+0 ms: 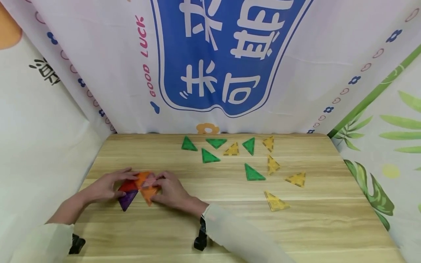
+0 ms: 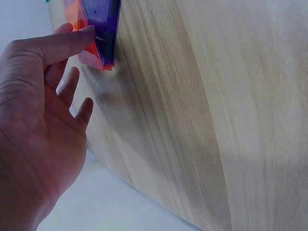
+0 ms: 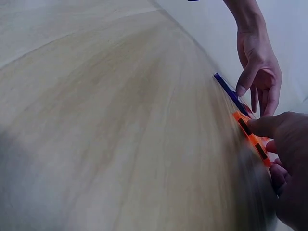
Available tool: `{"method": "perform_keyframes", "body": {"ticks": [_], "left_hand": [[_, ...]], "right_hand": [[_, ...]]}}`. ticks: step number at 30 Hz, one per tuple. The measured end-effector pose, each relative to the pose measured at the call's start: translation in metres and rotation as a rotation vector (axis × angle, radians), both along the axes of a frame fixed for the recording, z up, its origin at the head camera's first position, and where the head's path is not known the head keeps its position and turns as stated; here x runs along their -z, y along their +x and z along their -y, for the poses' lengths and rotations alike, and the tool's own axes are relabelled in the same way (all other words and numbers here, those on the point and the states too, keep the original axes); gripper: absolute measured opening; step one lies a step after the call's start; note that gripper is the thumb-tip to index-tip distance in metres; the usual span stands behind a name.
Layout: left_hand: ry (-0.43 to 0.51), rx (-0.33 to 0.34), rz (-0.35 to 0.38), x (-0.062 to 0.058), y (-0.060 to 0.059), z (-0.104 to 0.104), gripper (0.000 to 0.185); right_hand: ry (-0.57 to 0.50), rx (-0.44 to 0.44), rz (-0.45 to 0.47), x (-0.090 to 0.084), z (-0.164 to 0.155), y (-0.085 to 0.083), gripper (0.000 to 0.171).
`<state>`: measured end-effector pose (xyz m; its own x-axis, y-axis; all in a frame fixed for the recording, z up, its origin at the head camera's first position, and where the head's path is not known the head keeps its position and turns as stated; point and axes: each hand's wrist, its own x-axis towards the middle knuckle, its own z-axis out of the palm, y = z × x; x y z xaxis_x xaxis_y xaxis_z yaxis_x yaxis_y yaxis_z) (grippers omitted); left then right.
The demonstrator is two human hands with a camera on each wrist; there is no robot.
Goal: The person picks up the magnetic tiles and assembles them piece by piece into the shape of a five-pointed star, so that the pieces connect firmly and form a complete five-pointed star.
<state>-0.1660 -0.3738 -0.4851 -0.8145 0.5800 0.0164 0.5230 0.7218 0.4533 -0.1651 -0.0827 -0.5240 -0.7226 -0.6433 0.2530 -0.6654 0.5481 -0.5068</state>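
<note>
A small cluster of translucent triangular magnetic tiles lies at the left of the table. My left hand (image 1: 105, 186) holds its left side, thumb on the purple tile (image 1: 126, 201) and fingers at the far edge by the red tile (image 1: 129, 186). From the other side my right hand (image 1: 173, 191) grips the cluster, its thumb at the near orange tile (image 1: 148, 196) and its fingers over the pink tile (image 1: 148, 182). Another orange tile (image 1: 142, 176) sits at the back. In the right wrist view, the thumb presses the edge of an orange tile (image 3: 251, 139); the fingertips behind are partly hidden.
Several green triangle tiles (image 1: 209, 156) and several yellow ones (image 1: 275, 202) lie scattered flat across the middle and right of the wooden table (image 1: 210, 233). A printed cloth (image 1: 108, 44) hangs right behind the table's back edge.
</note>
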Motion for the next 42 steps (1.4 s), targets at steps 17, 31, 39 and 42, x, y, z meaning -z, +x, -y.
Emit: {"method": "perform_keyframes", "body": {"ticks": [17,31,39,42], "left_hand": [[0.126,-0.121,-0.019,-0.003,0.0,-0.041,0.063],[0.16,-0.186,0.034,-0.003,-0.028,-0.099,0.071],[0.144,-0.241,0.051,-0.003,-0.043,-0.138,0.072],[0.138,-0.288,0.053,-0.001,-0.052,-0.15,0.074]], "right_hand": [[-0.024,-0.124,0.126,-0.023,-0.071,0.003,0.043],[-0.049,-0.053,-0.023,-0.028,-0.225,0.033,0.039],[-0.056,0.073,-0.124,-0.023,-0.302,0.05,0.041],[-0.07,0.114,-0.168,-0.018,-0.325,0.056,0.039]]}}
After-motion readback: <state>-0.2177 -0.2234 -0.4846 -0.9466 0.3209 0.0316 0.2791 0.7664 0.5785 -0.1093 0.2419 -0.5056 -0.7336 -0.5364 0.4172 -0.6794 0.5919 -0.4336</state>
